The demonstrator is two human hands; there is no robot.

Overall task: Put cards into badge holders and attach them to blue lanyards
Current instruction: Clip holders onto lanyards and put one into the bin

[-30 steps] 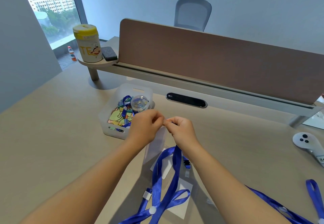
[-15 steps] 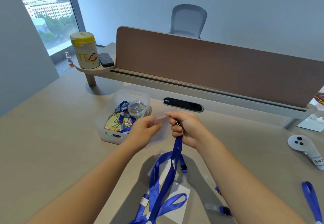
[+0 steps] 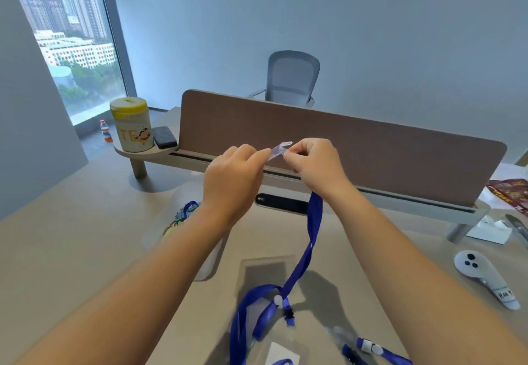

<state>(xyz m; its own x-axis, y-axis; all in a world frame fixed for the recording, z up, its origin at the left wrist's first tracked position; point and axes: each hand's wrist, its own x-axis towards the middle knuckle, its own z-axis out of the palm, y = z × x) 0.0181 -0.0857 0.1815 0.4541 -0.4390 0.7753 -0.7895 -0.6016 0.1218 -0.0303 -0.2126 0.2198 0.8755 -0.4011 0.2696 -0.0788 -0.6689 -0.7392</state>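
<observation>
Both hands are raised above the desk in front of the brown divider. My left hand (image 3: 234,176) and my right hand (image 3: 317,164) pinch the two ends of a clear plastic strap (image 3: 278,150) between their fingertips. A blue lanyard (image 3: 313,230) hangs from my right hand down to the desk, where it loops around a white bead and a black buckle (image 3: 288,316). A clear badge holder (image 3: 265,273) lies flat beneath it. A white card (image 3: 281,354) lies at the bottom edge. The clear bin (image 3: 205,261) with colourful cards and lanyards is mostly hidden behind my left forearm.
A second blue lanyard (image 3: 377,351) lies at the bottom right. A white controller (image 3: 483,276) rests on the right of the desk. A yellow-lidded canister (image 3: 131,126) and a dark eraser (image 3: 165,137) stand on the shelf at the back left. The divider (image 3: 371,147) runs across the back, with a chair behind it.
Both hands rose from near the desk to in front of the divider, lifting the lanyard so it hangs long. The camera tilted upward. The fingers now pinch the clear strap.
</observation>
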